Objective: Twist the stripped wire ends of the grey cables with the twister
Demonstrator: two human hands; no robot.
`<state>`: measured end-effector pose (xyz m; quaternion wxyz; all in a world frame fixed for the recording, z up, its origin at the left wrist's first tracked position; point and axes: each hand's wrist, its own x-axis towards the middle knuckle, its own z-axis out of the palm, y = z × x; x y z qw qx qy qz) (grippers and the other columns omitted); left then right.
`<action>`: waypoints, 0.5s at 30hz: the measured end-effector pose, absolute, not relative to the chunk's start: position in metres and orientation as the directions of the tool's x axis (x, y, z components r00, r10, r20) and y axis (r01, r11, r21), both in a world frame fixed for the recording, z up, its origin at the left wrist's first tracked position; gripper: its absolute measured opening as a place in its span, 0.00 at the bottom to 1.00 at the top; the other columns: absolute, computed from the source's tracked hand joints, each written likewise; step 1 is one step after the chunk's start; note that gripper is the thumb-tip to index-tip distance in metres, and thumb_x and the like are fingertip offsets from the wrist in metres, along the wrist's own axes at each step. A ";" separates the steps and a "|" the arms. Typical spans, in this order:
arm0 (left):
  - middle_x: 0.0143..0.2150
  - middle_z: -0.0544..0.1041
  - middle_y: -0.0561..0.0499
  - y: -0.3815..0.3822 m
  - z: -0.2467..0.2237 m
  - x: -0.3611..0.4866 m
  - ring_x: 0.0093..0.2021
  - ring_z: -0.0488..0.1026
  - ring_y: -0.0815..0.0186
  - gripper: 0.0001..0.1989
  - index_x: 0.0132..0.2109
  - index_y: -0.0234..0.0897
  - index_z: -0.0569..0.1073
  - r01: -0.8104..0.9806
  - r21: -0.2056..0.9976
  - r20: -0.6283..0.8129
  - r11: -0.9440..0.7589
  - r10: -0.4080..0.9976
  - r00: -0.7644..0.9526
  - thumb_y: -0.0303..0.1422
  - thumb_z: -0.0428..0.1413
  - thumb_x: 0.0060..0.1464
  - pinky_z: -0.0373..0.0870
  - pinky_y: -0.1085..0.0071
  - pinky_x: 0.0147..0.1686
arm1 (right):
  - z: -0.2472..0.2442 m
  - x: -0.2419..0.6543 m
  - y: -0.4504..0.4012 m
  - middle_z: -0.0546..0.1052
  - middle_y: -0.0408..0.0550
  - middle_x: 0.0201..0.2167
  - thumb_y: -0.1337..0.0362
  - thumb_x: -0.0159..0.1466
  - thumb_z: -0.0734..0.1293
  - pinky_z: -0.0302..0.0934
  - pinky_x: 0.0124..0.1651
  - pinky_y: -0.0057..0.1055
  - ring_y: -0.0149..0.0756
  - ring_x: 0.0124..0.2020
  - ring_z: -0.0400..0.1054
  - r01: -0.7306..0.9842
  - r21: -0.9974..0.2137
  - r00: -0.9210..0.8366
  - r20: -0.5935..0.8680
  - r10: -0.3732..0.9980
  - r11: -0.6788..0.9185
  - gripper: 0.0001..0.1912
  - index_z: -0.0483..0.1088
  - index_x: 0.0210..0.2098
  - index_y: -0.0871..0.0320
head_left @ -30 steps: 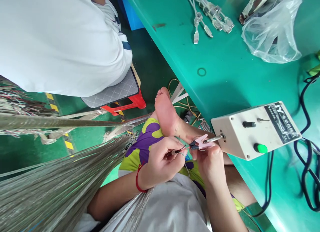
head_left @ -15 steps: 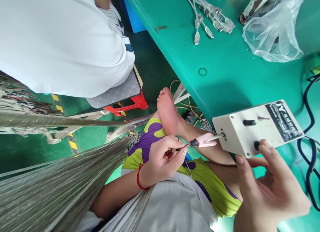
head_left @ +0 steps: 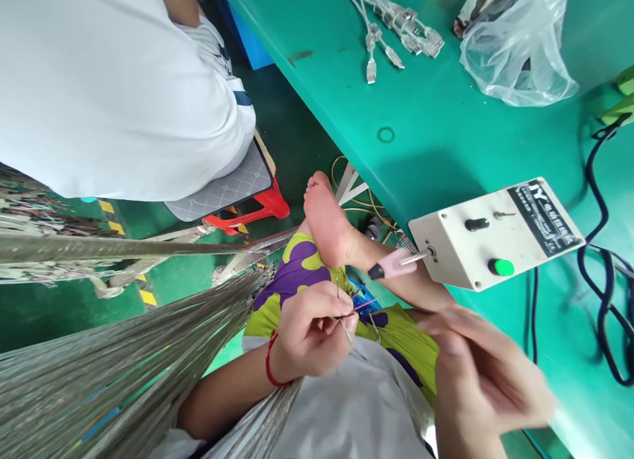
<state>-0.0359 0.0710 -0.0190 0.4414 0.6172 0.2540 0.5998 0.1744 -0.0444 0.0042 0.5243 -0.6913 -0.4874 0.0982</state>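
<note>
Left of the box (head_left: 475,244), the left hand (head_left: 313,328) is pinching thin wires (head_left: 364,306) between thumb and fingers, and their loose ends, one of them reddish, are fanning out. The wires are looking very light, soft and bendy, so they are probably needing a close pinch just behind the fanned ends; the fine tips are likely kinking under a hard tug. The right hand (head_left: 488,366) is hanging nearer than the box, and blur is hiding whether its fingers are apart, together or holding anything. Just left of the box, a pink clip (head_left: 402,263) is sitting on a metal rod (head_left: 420,255), apart from the wires. The box is resting on the worktop (head_left: 421,168). Beyond it, clear cables (head_left: 396,24) are lying to its left, and a plastic bag (head_left: 520,56) is slumping farther back.
</note>
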 end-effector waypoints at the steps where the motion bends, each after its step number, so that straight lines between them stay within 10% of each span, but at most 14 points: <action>1: 0.30 0.77 0.56 0.069 -0.018 -0.035 0.22 0.70 0.73 0.07 0.54 0.42 0.78 -0.225 0.843 0.528 -0.489 0.832 0.169 0.27 0.65 0.74 0.70 0.78 0.23 | 0.012 0.160 -0.038 0.90 0.46 0.35 0.63 0.73 0.83 0.79 0.34 0.37 0.41 0.30 0.84 0.484 -0.875 0.439 0.251 0.863 0.008 0.11 0.90 0.54 0.49; 7: 0.26 0.69 0.61 0.061 -0.020 -0.030 0.21 0.66 0.71 0.08 0.57 0.43 0.78 -0.290 0.835 0.536 -0.468 0.810 0.237 0.26 0.62 0.77 0.70 0.76 0.23 | 0.031 0.121 0.002 0.85 0.41 0.23 0.60 0.73 0.84 0.72 0.26 0.28 0.34 0.21 0.77 -0.253 -0.963 0.242 -0.156 0.958 -0.093 0.02 0.93 0.45 0.49; 15: 0.28 0.71 0.61 0.066 -0.020 -0.030 0.23 0.65 0.73 0.08 0.56 0.42 0.77 -0.277 0.836 0.542 -0.473 0.791 0.283 0.25 0.62 0.76 0.68 0.78 0.26 | 0.021 0.119 0.000 0.82 0.39 0.23 0.57 0.73 0.85 0.64 0.27 0.24 0.28 0.22 0.69 -0.414 -0.898 0.197 -0.252 0.948 -0.152 0.03 0.92 0.43 0.47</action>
